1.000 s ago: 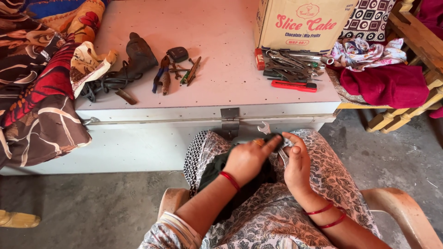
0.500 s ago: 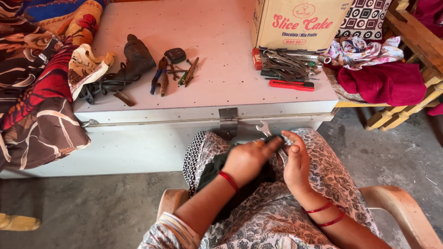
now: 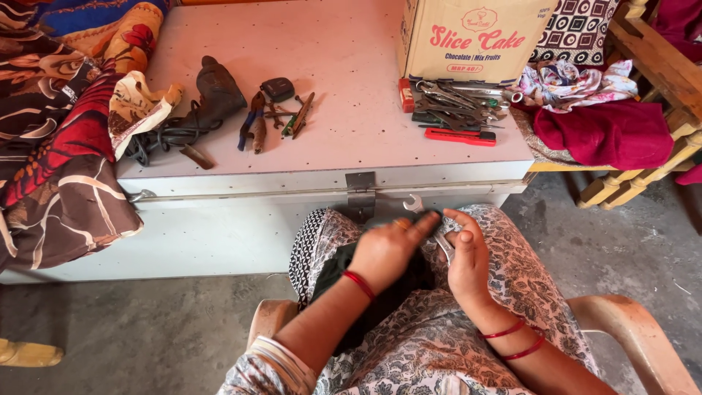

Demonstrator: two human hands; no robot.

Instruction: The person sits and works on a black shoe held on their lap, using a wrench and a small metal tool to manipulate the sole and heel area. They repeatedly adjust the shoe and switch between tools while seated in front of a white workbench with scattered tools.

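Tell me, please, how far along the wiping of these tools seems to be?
Done: cannot tell which tools are finished. In hand: the left hand presses a dark cloth on a wrench that the right hand steadies on the lap. Left: possibly the tool pile and pliers on the metal trunk.

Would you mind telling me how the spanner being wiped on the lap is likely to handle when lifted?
The spanner looks like solid metal, so probably stiff and heavy for its size. It is flat, so unlikely to roll. With the dark cloth around it under both hands, it may slide out if gripped loosely.
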